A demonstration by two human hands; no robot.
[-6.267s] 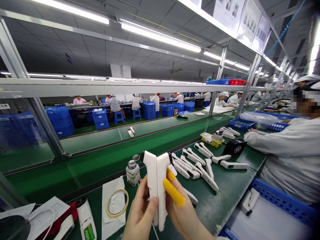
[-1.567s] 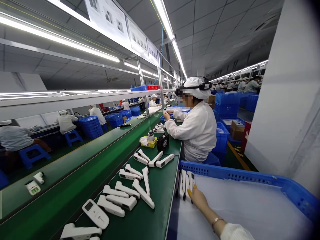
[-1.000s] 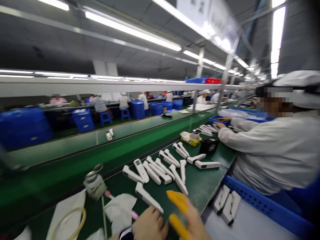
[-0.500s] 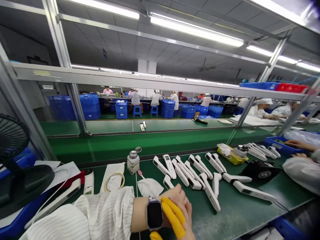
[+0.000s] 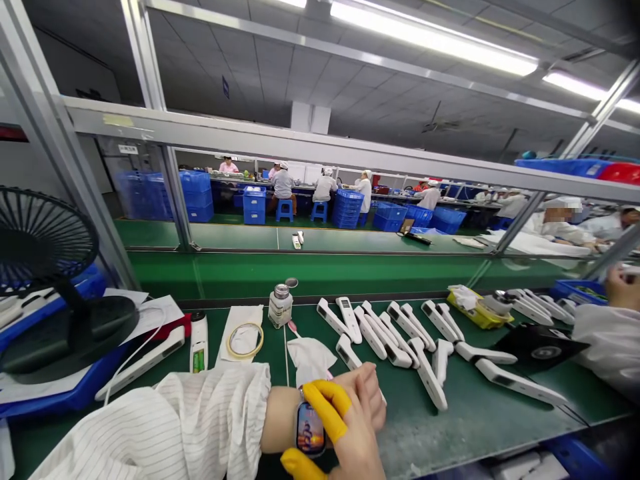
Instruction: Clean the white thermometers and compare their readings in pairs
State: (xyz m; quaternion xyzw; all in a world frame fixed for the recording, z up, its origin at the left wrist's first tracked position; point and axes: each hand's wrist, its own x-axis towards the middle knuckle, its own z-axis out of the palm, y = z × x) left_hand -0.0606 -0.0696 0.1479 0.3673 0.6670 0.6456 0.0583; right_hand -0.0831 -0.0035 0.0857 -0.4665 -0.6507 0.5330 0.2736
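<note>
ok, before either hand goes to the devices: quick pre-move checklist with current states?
1. Right hand free: not ok, its fingers are at the watch.
2. Yellow finger covers on right hand: ok, on thumb and two fingers.
3. Left hand empty: cannot tell, it is curled and partly hides a device.
4. Bottle upright: ok.
5. Bottle lid shut: not ok, it stands open.
6. Battery cover on the device by the fan: not ok, green cells show.

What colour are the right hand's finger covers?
Yellow finger covers, seen best in the head view.
</note>
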